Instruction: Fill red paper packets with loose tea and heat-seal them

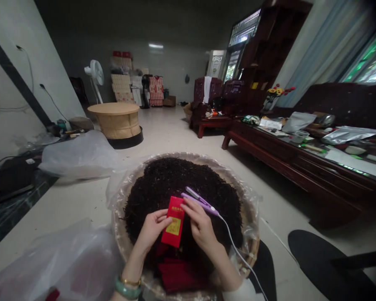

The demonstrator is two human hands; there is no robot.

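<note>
Over a round basket [249, 209] lined with clear plastic, I hold a small red packet [175, 204] with gold print and a yellow label. My left hand [155, 229] pinches its left edge, thumb in front. My right hand [199, 221] has its fingers at the upper right edge of the packet. Just behind that hand, a purple hair straightener [203, 203] with a white cord lies on dark dried leaves [181, 173] that look like tea. Dark red packets [183, 274] lie in the near part of the basket, partly in shadow.
Clear plastic bags [80, 154] lie on the floor at the left. A low wooden table [301, 163] with pouches and papers stands at the right. A black round base [319, 255] is near on the right. Behind are a round drum-like table [114, 119] and a fan [96, 73].
</note>
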